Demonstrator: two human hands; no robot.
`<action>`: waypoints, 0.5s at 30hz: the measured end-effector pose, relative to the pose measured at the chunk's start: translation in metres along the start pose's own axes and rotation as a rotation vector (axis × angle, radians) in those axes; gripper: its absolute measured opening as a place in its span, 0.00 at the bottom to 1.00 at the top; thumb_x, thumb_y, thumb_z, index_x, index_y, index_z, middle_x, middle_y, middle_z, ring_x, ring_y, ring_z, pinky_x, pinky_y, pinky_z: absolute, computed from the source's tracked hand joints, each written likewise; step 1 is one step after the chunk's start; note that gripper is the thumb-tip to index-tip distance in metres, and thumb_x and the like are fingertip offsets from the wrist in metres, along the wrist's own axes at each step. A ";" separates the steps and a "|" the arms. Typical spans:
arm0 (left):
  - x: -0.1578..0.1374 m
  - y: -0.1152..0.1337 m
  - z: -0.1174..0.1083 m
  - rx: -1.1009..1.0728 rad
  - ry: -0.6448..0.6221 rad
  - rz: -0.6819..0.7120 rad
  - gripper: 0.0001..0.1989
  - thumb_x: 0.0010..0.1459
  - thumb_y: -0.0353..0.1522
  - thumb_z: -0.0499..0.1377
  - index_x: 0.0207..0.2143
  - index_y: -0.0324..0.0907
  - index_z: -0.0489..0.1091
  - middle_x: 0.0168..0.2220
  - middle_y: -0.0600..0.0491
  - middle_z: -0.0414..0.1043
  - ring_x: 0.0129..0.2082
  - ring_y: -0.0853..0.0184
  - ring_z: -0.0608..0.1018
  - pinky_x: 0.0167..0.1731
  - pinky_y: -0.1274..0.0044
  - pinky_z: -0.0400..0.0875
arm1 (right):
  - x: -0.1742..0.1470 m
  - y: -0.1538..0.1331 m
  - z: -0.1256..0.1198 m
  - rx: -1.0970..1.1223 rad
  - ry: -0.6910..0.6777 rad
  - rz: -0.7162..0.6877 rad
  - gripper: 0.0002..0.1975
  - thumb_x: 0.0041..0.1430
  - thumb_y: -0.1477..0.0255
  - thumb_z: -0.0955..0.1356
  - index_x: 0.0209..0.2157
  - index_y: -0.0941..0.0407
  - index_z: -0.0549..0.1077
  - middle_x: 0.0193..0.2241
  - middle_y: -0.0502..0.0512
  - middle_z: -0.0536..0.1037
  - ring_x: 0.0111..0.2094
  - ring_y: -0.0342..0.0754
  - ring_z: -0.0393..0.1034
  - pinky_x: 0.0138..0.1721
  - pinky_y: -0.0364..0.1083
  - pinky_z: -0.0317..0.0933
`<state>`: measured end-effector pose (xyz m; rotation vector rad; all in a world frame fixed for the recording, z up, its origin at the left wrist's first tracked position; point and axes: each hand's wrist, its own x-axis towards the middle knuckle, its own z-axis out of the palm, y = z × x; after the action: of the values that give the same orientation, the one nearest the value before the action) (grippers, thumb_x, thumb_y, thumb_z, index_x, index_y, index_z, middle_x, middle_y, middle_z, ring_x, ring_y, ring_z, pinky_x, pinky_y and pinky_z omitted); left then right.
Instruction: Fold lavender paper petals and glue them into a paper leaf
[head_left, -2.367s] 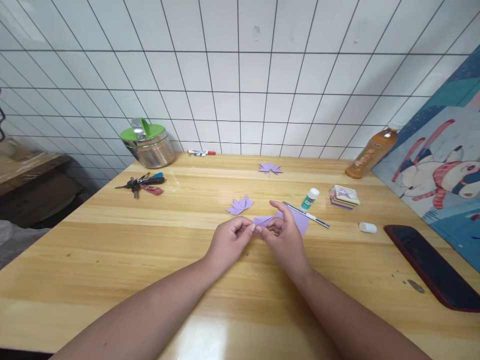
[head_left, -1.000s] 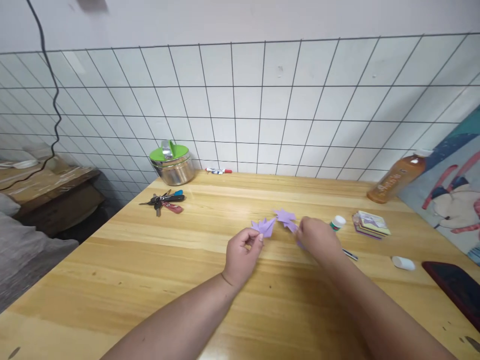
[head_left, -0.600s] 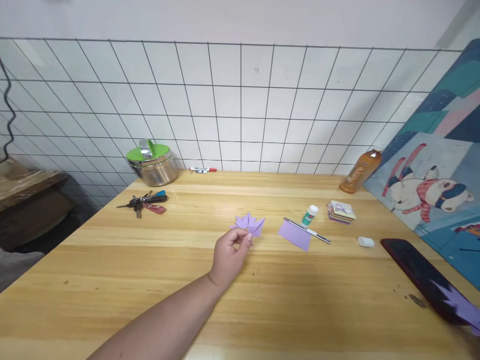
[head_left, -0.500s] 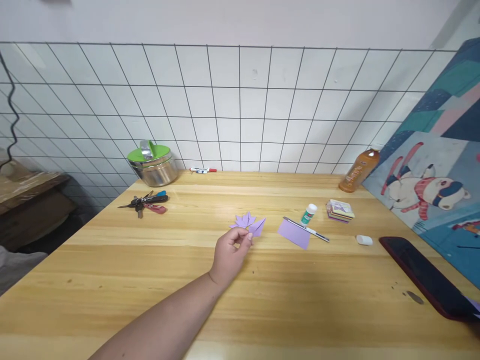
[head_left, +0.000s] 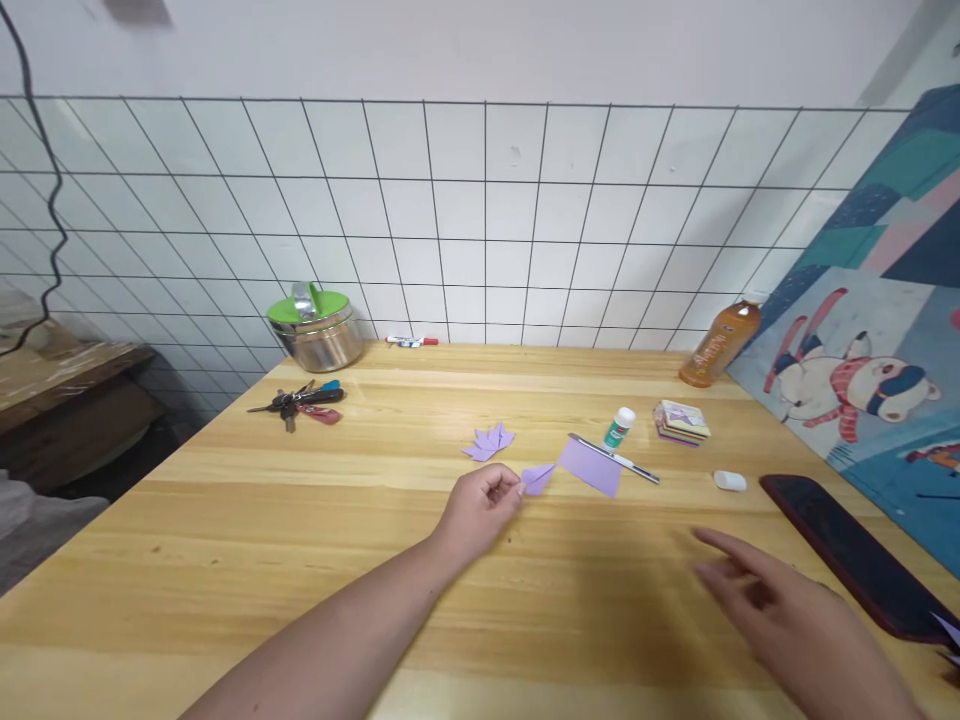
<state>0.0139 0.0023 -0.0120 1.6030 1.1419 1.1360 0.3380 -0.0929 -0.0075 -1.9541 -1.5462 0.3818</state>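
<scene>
One hand, the left hand (head_left: 472, 510), pinches the left end of a folded purple paper (head_left: 538, 479); a flat purple sheet (head_left: 589, 470) lies on the table (head_left: 277, 505) just to the right; the right hand (head_left: 795, 612), blurred, has fingers parted near the phone (head_left: 847, 545).

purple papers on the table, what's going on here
A person's left hand pinches a small folded purple paper piece. The right hand, blurred and open, is left of the smartphone, visibly holding nothing. Beyond the left hand lies a pointed purple paper fan; to the right, a pen-like tool lies across a flat purple sheet, near a glue stick.
</scene>
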 end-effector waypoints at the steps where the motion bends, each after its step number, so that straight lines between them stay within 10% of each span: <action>1: 0.000 0.000 -0.001 -0.006 0.002 -0.001 0.09 0.53 0.34 0.56 0.24 0.38 0.67 0.21 0.56 0.67 0.23 0.72 0.69 0.26 0.81 0.62 | 0.007 -0.037 0.017 0.115 -0.155 0.042 0.21 0.47 0.57 0.68 0.44 0.49 0.73 0.30 0.55 0.76 0.24 0.49 0.69 0.21 0.45 0.62; 6: 0.004 -0.003 -0.010 -0.019 0.059 0.015 0.09 0.54 0.35 0.56 0.25 0.39 0.66 0.22 0.56 0.66 0.24 0.72 0.69 0.27 0.81 0.62 | 0.034 -0.153 0.089 0.643 -0.653 0.179 0.21 0.47 0.53 0.67 0.39 0.52 0.69 0.29 0.51 0.71 0.26 0.45 0.66 0.19 0.41 0.62; 15: 0.009 -0.011 -0.011 0.027 0.011 0.019 0.08 0.54 0.34 0.56 0.26 0.39 0.67 0.22 0.56 0.66 0.23 0.72 0.67 0.25 0.81 0.61 | 0.050 -0.158 0.140 0.983 -0.521 0.167 0.17 0.39 0.58 0.73 0.21 0.57 0.69 0.22 0.48 0.71 0.26 0.41 0.63 0.30 0.42 0.62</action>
<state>0.0021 0.0147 -0.0181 1.6329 1.1562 1.1471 0.1498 0.0146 -0.0105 -1.2207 -1.0992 1.4878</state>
